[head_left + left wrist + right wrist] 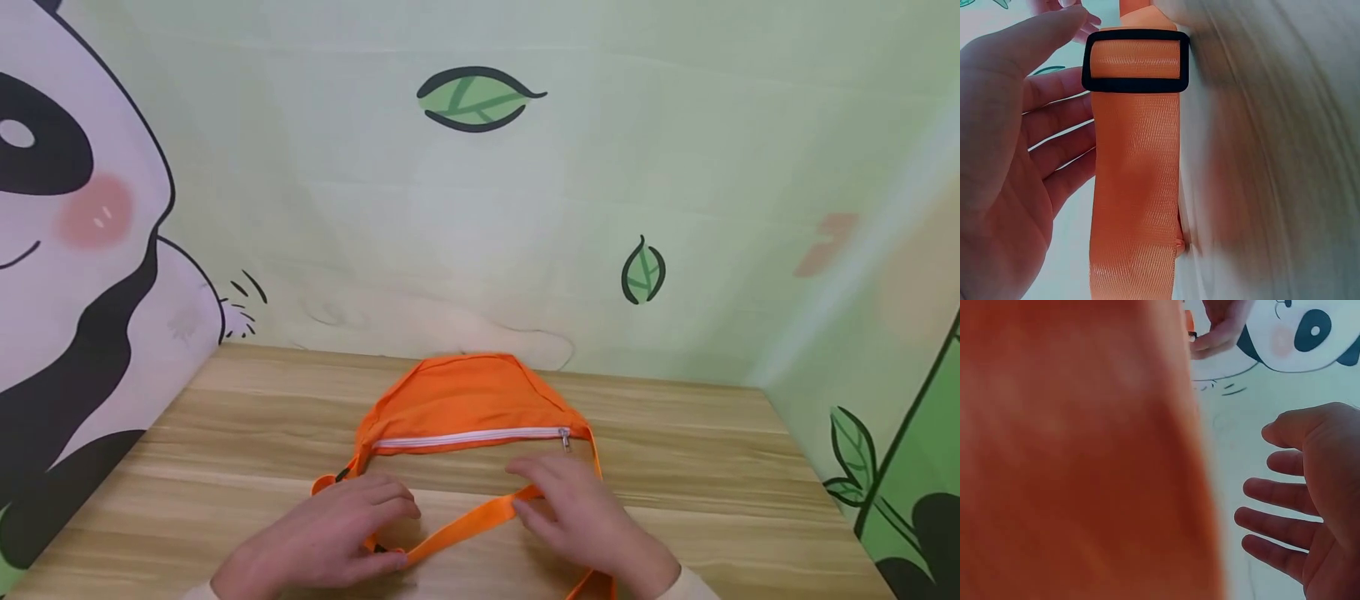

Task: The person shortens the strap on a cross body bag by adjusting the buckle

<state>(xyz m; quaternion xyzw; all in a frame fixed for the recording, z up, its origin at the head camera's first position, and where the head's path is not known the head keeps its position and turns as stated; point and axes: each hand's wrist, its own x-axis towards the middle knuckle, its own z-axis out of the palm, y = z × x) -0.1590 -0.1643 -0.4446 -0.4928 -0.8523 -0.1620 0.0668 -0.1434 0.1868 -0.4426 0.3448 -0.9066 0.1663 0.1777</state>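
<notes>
An orange waist bag (468, 396) lies on the table with its white zipper (472, 437) along the near side. The zipper's metal pull (566, 439) sits at the right end. My left hand (330, 533) is over the strap at lower left, its fingers relaxed. In the left wrist view the orange strap (1135, 187) and its black slider (1135, 85) pass in front of those fingers. My right hand (577, 517) hovers by the strap's right part, fingers loosely spread. The right wrist view shows that hand holding nothing, beside a blurred orange strap (1085, 456).
The bag stands on a wood-grain table (697, 467). Behind it rises a pale green backdrop (337, 208) printed with leaves and a panda (82, 275). Its right side carries more green leaf drawings.
</notes>
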